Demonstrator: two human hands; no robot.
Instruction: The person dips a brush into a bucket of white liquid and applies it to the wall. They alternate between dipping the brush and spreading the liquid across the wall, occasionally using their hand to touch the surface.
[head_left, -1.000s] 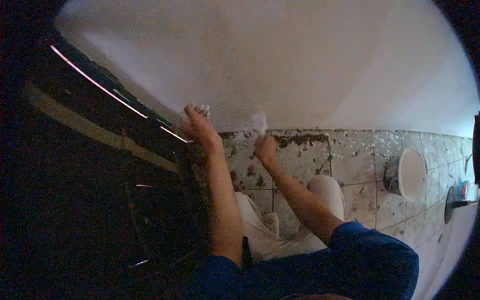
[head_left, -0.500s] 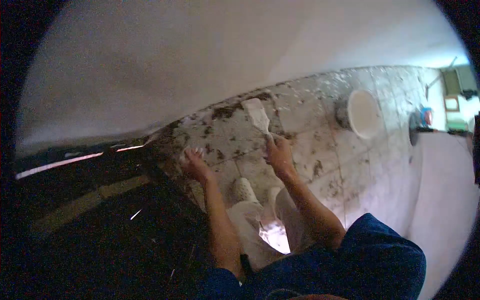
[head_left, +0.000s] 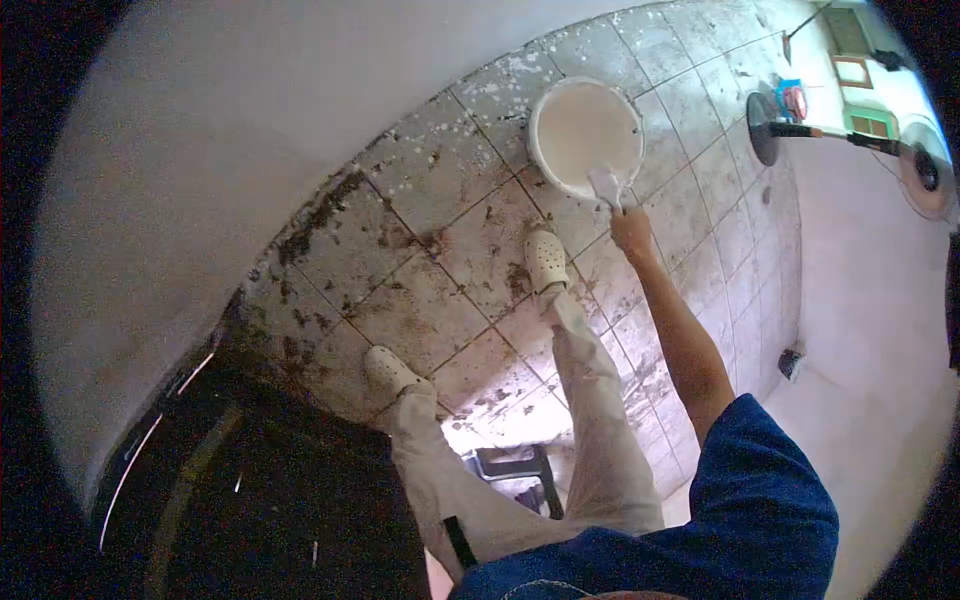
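Tool: a flat, white-coated putty knife (head_left: 606, 186) is gripped in the right hand (head_left: 631, 229); its blade is laid over the near rim of the bucket, touching the paste.
Bucket: a round white plastic bucket (head_left: 584, 136), filled with pale creamy paste, stands on the floor just beyond the right foot.
Right hand: closed around the knife handle, the arm stretched down and forward from a blue sleeve (head_left: 760, 490).
Left hand: not seen in the present view, so whether it is open or closed cannot be told.
Change: half a second ago the knife was held up near the foot of the white wall and the left hand was spread on the tiles; now the blade has been brought to the bucket and the view has been swung that way. A reload of the blade is judged to be in hand.
Feet: two white perforated clogs (head_left: 546, 260) are planted on the floor.
Floor: grey square tiles (head_left: 430, 190), spattered with white and dark patches.
Wall: a smooth white plastered wall (head_left: 220, 130) is met by the tiles at the left.
Beyond: a black round-based stand (head_left: 770, 128) is lying near the far wall.
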